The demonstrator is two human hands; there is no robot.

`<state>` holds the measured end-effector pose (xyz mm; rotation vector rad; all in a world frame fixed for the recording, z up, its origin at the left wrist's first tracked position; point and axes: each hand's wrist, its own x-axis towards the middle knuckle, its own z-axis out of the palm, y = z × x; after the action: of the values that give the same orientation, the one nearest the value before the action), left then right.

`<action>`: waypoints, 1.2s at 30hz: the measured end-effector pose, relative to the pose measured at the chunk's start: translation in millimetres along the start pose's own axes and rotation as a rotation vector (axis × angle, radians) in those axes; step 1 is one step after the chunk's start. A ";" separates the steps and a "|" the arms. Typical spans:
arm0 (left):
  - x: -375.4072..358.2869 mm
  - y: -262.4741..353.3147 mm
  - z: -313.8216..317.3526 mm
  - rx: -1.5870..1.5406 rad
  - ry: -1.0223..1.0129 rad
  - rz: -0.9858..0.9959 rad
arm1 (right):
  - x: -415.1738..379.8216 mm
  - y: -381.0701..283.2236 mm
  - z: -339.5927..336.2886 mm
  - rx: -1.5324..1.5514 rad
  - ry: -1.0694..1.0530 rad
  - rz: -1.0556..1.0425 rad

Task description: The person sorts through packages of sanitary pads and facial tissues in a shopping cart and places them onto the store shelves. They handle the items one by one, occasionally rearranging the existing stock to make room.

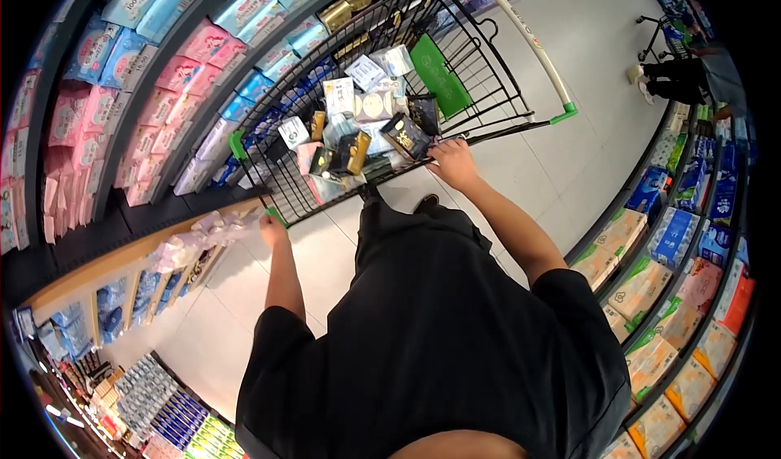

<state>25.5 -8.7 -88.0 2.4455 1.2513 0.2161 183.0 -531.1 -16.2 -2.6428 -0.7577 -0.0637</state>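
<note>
A black wire shopping cart (488,137) stands sideways in front of me, with a pale handle (533,48) and green corner pieces. My right hand (453,164) is closed over the near side rim. At the green front corner, my left hand (274,228) grips the cart's edge. Several packets lie heaped in the basket: a black packet with gold print (405,136) nearest my right hand, a black-and-gold packet (353,152), and a white packet (365,72). A green panel (440,76) sits at the handle end.
Shelves of pink packs (181,74) and blue packs line the left. Orange-and-white tissue packs (643,288) fill shelves on the right. A wooden-edged rack (122,264) stands near my left arm. Another person (687,80) stands at upper right by a cart. Pale tiled floor (569,158) runs between.
</note>
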 end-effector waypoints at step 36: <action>41.6 32.0 25.0 0.098 -0.198 -0.254 | 103.5 62.0 25.0 -0.046 -0.725 0.072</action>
<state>81.6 1.3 -99.4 2.2899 1.4931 -0.1555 301.8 -518.0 -45.9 -2.7225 -0.8675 0.9460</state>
